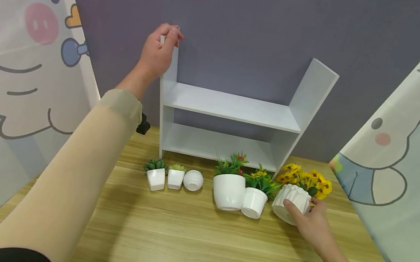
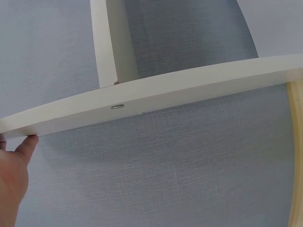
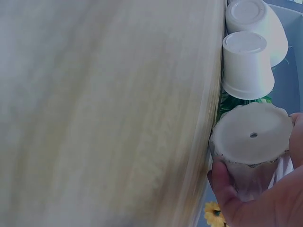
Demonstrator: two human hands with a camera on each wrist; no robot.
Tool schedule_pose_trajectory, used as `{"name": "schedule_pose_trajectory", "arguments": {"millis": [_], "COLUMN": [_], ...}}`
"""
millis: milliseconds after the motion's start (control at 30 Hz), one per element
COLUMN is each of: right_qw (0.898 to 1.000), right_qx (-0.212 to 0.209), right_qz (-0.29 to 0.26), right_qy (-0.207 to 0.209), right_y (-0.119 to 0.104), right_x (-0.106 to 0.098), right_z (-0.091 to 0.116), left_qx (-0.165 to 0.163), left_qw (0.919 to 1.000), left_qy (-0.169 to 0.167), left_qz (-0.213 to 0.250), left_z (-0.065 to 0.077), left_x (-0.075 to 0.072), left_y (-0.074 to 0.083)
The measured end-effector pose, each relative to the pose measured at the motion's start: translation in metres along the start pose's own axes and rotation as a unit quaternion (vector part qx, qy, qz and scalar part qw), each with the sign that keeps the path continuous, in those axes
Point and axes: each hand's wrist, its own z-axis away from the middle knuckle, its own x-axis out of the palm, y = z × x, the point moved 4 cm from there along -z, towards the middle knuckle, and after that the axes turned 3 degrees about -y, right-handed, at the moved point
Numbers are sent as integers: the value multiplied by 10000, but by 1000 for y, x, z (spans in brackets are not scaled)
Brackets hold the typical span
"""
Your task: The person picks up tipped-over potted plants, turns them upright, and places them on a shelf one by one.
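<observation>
My left hand (image 1: pixel 158 52) grips the top end of the left upright of a white two-tier shelf (image 1: pixel 233 107). In the left wrist view, the fingertips (image 2: pixel 29 142) press at the panel's edge. At the table's right, my right hand (image 1: pixel 315 226) holds a white fluted flowerpot (image 1: pixel 292 200), thumb and fingers on opposite sides. Yellow flowers (image 1: pixel 313 181) stick out of the pot, which leans back with its underside toward me. The right wrist view shows that pot's base (image 3: pixel 251 135) with a small hole in it.
Left of the held pot lie a small white potted plant (image 1: pixel 254 202) and a larger white pot with red flowers (image 1: pixel 228 192). Two little succulents (image 1: pixel 156 178) and a small round white pot (image 1: pixel 193 180) sit farther left. Grey panel (image 1: pixel 244 28) stands behind the shelf, cartoon-printed sheets at both sides.
</observation>
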Motion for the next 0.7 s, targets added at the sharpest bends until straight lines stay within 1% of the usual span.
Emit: {"name": "schedule_pose_trajectory", "arguments": {"millis": [100,333,700], "right_qw": [9997,9990,9990], "right_qx": [-67,-117,-114], "right_qz": [180,290,244], "right_qy": [170,313,355], "right_y": [0,-1,0], "right_x": [-1,-5,-9], "right_z": [0,-2,-3], "left_qx": [5,-50,260], "left_qw": [10000,9999,9994], "left_qy": [-19,-67,135], "left_qz": [-28,-146,-193], "left_z": [0,-1,-4], "left_x": [-1,2,7], "left_y": [0,3,4]}}
